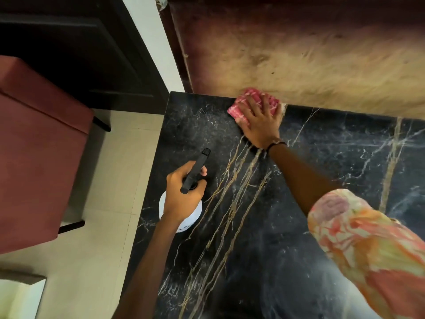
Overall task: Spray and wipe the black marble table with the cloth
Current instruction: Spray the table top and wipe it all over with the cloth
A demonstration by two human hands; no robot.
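A dark red upholstered seat point(39, 143) stood on the pale tiled floor point(110, 180) to the left of the table, w/ a black panelled door point(76, 49) behind it. Along the table's far edge ran a worn brown-and-tan wall surface point(299, 56), touching the marble all the way across. Nothing lay on the marble between the two hands; the wall blocked the cloth from going any further back.

The right hand point(261, 123) lay flat on the cloth point(250, 100), fingers straight and spread, palm pressing it down against the tabletop right at the wall. A dark band sat at the wrist; the arm came out of a floral orange-pink sleeve point(368, 245). The left hand point(184, 192) was wrapped round the neck of the spray bottle point(184, 217), fingers curled under the black spray head point(195, 171), thumb on the near side. The nozzle pointed up and away, toward the far left corner. The bottle's white body sat near the table's left edge; can't tell if its base touched the marble.

The cloth was pink-red w/ white checks, bunched under the fingers, at the far edge approx. mid-frame. The black marble table point(299, 157) showed white veining and several gold streaks running diagonally betw. the hands, plus a hazy sheen on the near right part.
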